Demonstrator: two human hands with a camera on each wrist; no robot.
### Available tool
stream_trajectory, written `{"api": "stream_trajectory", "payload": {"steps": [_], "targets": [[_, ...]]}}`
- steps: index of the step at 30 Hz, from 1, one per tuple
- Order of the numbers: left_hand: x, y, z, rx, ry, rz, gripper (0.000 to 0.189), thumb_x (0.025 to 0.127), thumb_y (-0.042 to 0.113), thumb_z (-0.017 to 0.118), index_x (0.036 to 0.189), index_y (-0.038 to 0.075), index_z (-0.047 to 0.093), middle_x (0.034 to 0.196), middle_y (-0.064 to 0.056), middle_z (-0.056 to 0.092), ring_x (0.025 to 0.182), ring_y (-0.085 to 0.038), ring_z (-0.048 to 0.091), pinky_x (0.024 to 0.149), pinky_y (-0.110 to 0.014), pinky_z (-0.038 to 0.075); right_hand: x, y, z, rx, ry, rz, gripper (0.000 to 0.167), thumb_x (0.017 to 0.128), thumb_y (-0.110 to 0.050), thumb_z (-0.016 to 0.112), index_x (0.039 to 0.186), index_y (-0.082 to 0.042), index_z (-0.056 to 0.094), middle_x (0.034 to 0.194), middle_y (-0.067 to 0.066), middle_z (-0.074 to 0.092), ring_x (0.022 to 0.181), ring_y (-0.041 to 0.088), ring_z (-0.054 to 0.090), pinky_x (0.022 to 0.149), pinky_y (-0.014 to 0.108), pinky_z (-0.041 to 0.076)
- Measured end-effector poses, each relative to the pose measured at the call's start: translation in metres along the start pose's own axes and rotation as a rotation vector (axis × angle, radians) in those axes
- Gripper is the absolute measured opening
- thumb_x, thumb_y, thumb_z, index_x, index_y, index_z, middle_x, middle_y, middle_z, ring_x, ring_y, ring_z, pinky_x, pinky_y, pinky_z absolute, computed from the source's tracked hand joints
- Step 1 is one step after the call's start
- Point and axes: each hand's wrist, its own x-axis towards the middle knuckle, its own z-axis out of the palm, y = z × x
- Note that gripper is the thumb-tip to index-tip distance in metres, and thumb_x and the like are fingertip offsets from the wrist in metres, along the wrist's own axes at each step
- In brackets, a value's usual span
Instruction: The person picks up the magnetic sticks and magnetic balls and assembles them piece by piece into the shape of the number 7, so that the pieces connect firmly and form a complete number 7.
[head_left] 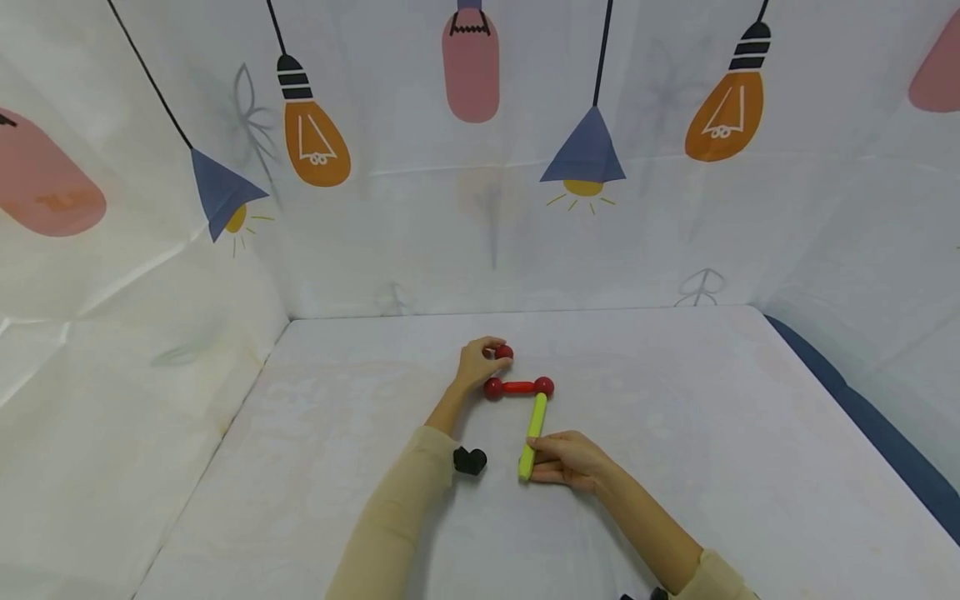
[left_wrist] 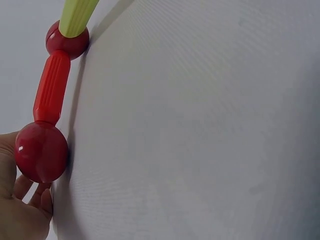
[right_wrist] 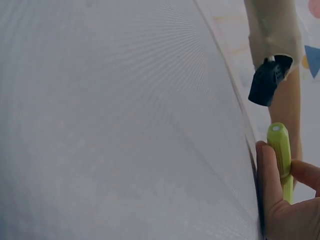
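My left hand (head_left: 478, 363) pinches a red ball (head_left: 505, 352) between thumb and fingers at the far part of the table. Just nearer lies a short red rod (head_left: 519, 387) with a red ball (head_left: 492, 389) on its left end and another red ball (head_left: 544, 386) on its right end. From the right-end ball a longer yellow-green rod (head_left: 537, 417) runs toward me. My right hand (head_left: 573, 461) grips this rod near its free end, thumb on one side and fingers on the other, as the right wrist view shows. In the left wrist view, the rod's left-end ball (left_wrist: 41, 152) partly covers my left hand.
The white tabletop (head_left: 360, 392) stretches around the pieces. A white curtain (head_left: 420, 233) printed with lamps and bulbs hangs behind and at both sides. Beyond the table's right edge shows dark blue material (head_left: 862, 408). A black camera (head_left: 469, 461) sits on my left wrist.
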Motion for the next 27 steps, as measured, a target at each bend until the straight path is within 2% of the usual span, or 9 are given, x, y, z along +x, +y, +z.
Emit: {"api": "stream_trajectory", "payload": {"steps": [7,13,17,27], "targets": [[-0.001,-0.003,0.000,-0.031,0.052,-0.050,0.034,0.081,0.012,0.073,0.111,0.000,0.064,0.108,-0.015,0.066,0.095,-0.026,0.058,0.084,-0.035,0.048,0.000,0.000,0.001,0.006,0.002,0.000,0.036,0.091,-0.017,0.062,0.110,0.013,0.055,0.080,0.009,0.069,0.076,0.019,0.069,0.074,0.035,0.055],[-0.009,-0.009,-0.008,-0.230,0.148,-0.174,0.037,0.080,0.011,0.072,0.114,0.000,0.064,0.109,-0.014,0.064,0.101,-0.024,0.057,0.090,-0.035,0.048,0.000,0.000,0.001,0.017,0.008,0.001,0.035,0.091,-0.017,0.062,0.110,0.012,0.055,0.080,0.009,0.069,0.076,0.019,0.069,0.074,0.035,0.055],[-0.017,-0.013,-0.016,-0.322,0.201,-0.188,0.037,0.079,0.007,0.072,0.114,-0.003,0.063,0.108,-0.018,0.064,0.101,-0.027,0.059,0.091,-0.035,0.048,0.001,0.000,0.001,0.018,0.002,0.002,0.035,0.091,-0.017,0.062,0.109,0.011,0.055,0.080,0.009,0.069,0.076,0.019,0.069,0.074,0.035,0.055],[-0.039,-0.017,-0.031,-0.341,0.219,-0.219,0.039,0.079,0.010,0.075,0.114,-0.005,0.063,0.110,-0.020,0.064,0.104,-0.030,0.059,0.092,-0.037,0.047,0.002,0.000,0.000,0.008,-0.009,0.004,0.036,0.091,-0.017,0.062,0.111,0.012,0.053,0.081,0.008,0.068,0.077,0.018,0.069,0.075,0.034,0.055]]}}
